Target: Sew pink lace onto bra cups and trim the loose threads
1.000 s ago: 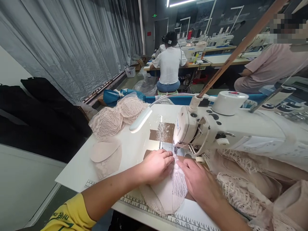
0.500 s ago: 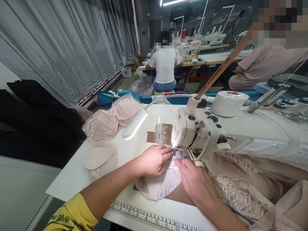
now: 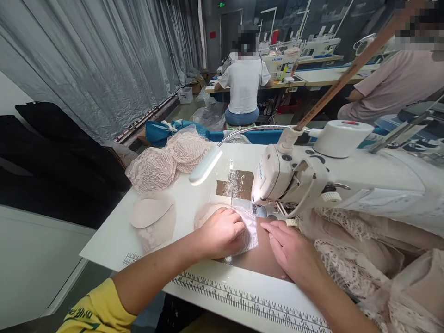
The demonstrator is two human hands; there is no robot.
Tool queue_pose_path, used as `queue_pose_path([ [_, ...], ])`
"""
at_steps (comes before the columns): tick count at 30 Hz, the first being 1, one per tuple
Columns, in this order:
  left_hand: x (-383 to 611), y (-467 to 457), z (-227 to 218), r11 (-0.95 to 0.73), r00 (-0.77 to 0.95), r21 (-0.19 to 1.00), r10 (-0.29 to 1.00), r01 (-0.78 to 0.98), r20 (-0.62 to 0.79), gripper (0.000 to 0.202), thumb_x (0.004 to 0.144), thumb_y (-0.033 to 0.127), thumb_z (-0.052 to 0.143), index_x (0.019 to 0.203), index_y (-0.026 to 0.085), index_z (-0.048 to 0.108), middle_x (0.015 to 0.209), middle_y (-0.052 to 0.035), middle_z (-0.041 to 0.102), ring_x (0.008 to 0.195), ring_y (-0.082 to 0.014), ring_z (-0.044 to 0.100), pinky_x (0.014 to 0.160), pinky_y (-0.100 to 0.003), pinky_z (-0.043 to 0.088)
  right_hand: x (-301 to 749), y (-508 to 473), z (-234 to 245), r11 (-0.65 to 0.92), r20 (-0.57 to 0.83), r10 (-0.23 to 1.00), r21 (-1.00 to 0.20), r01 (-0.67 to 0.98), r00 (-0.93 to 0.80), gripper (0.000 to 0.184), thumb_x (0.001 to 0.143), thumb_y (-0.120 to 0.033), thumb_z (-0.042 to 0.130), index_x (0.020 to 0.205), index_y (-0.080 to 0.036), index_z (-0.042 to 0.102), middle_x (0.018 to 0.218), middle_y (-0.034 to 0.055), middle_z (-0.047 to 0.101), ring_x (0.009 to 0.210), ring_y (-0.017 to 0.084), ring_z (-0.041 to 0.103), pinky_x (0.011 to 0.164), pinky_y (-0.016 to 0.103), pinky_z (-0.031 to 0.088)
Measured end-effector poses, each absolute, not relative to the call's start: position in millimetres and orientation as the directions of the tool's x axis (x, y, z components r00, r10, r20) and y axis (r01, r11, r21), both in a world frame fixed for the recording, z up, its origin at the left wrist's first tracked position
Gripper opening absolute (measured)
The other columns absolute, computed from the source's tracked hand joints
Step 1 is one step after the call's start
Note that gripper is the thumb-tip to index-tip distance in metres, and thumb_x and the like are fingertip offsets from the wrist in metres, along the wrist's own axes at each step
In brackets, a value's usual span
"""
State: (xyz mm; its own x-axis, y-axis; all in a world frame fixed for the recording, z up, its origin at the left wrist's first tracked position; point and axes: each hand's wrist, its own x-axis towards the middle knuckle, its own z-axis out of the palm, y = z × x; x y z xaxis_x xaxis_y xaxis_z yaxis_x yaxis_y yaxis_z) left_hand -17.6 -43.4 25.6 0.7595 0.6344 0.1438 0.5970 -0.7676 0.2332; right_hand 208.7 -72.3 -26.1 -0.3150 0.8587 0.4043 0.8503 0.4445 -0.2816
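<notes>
A pale lace bra cup (image 3: pixel 250 233) lies under the needle end of the white sewing machine (image 3: pixel 267 178), its right edge at the presser foot. My left hand (image 3: pixel 224 231) is closed with curled fingers on the cup and covers its middle. My right hand (image 3: pixel 293 245) rests with fingers stretched out on the brown patch (image 3: pixel 265 259) of the table, just right of the lace and apart from it. What lies beneath my left fingers is hidden.
A lit lamp (image 3: pixel 206 166) on a bendy neck hangs left of the machine. Finished-looking lace cups (image 3: pixel 152 169) and a loose cup piece (image 3: pixel 152 212) lie at the left. More lace (image 3: pixel 347 259) is heaped at the right. A printed ruler (image 3: pixel 229 293) runs along the front edge. Two people sit ahead.
The lace cup has turned and shifted away from the front edge. My left hand has curled its fingers back from the needle, and my right hand has come off the lace. The view has tilted.
</notes>
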Motion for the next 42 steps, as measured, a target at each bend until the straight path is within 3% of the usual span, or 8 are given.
queue_pose_path([
  [3, -15, -46, 18, -0.751, 0.738, 0.218, 0.657, 0.623, 0.152, 0.019, 0.088, 0.019, 0.046, 0.075, 0.015, 0.059, 0.077, -0.0069, 0.06, 0.078, -0.0193, 0.054, 0.073, -0.032, 0.042, 210, -74, -24, 0.462, 0.399, 0.857, -0.312, 0.83, -0.326, 0.036, 0.089, -0.016, 0.035, 0.103, -0.02, 0.069, 0.097, 0.0073, 0.072, 0.083, 0.019, 0.067, 0.066, 0.031, 0.055],
  [11, -24, -41, 21, -0.726, 0.72, 0.421, 0.661, 0.543, 0.211, 0.014, 0.087, 0.018, 0.044, 0.078, 0.016, 0.055, 0.073, -0.0034, 0.057, 0.07, -0.0165, 0.05, 0.069, -0.028, 0.041, 204, -87, 12, 0.525, 0.253, 0.851, -0.37, 0.766, -0.461, 0.033, 0.09, -0.015, 0.036, 0.108, -0.019, 0.063, 0.101, 0.0072, 0.068, 0.081, 0.016, 0.065, 0.065, 0.027, 0.052],
  [16, -27, -42, 19, -0.732, 0.739, 0.433, 0.645, 0.526, 0.194, 0.013, 0.088, 0.019, 0.045, 0.087, 0.016, 0.058, 0.082, -0.005, 0.06, 0.079, -0.0177, 0.053, 0.076, -0.029, 0.041, 193, -102, 7, 0.569, 0.072, 0.818, -0.253, 0.783, -0.571, 0.038, 0.082, -0.004, 0.035, 0.103, -0.02, 0.063, 0.083, 0.0062, 0.06, 0.074, 0.019, 0.056, 0.061, 0.03, 0.044],
  [20, -29, -44, 14, -0.851, 0.843, 0.296, 0.499, 0.434, 0.202, 0.019, 0.087, 0.016, 0.049, 0.1, 0.019, 0.062, 0.095, -0.0058, 0.062, 0.086, -0.0188, 0.053, 0.084, -0.034, 0.036, 193, -115, -6, 0.576, 0.133, 0.817, -0.174, 0.799, -0.561, 0.049, 0.076, 0.001, 0.036, 0.115, -0.02, 0.059, 0.087, 0.0072, 0.059, 0.076, 0.02, 0.052, 0.067, 0.031, 0.042],
  [25, -26, -48, 11, -0.892, 0.871, 0.184, 0.445, 0.412, 0.209, 0.02, 0.094, 0.022, 0.045, 0.101, 0.021, 0.063, 0.086, -0.0043, 0.06, 0.076, -0.0162, 0.048, 0.078, -0.034, 0.034, 194, -121, -9, 0.579, 0.219, 0.813, -0.206, 0.789, -0.539, 0.05, 0.078, 0.002, 0.035, 0.117, -0.02, 0.058, 0.091, 0.0072, 0.061, 0.078, 0.019, 0.05, 0.07, 0.031, 0.041],
  [32, -14, -50, 9, -0.805, 0.781, 0.213, 0.591, 0.554, 0.201, 0.029, 0.093, 0.025, 0.042, 0.07, 0.015, 0.057, 0.071, -0.0043, 0.057, 0.071, -0.0162, 0.048, 0.073, -0.031, 0.037, 199, -119, -11, 0.606, 0.205, 0.795, -0.237, 0.759, -0.571, 0.048, 0.079, 0.001, 0.036, 0.119, -0.018, 0.054, 0.091, 0.0065, 0.059, 0.077, 0.019, 0.049, 0.07, 0.03, 0.04],
  [38, -19, -49, 14, -0.777, 0.766, 0.339, 0.61, 0.53, 0.201, 0.022, 0.091, 0.023, 0.043, 0.076, 0.014, 0.056, 0.075, -0.0041, 0.058, 0.071, -0.015, 0.049, 0.073, -0.028, 0.038, 199, -119, -14, 0.615, 0.229, 0.786, -0.191, 0.765, -0.574, 0.046, 0.081, 0.0, 0.037, 0.12, -0.019, 0.053, 0.092, 0.0061, 0.059, 0.076, 0.018, 0.049, 0.071, 0.031, 0.04],
  [42, -23, -49, 12, -0.845, 0.833, 0.27, 0.517, 0.461, 0.194, 0.019, 0.092, 0.02, 0.044, 0.089, 0.016, 0.063, 0.087, -0.0046, 0.06, 0.078, -0.0163, 0.05, 0.079, -0.031, 0.037, 199, -121, -14, 0.613, 0.242, 0.786, -0.185, 0.768, -0.569, 0.046, 0.08, 0.001, 0.038, 0.12, -0.018, 0.054, 0.093, 0.0063, 0.06, 0.078, 0.019, 0.05, 0.073, 0.031, 0.04],
])
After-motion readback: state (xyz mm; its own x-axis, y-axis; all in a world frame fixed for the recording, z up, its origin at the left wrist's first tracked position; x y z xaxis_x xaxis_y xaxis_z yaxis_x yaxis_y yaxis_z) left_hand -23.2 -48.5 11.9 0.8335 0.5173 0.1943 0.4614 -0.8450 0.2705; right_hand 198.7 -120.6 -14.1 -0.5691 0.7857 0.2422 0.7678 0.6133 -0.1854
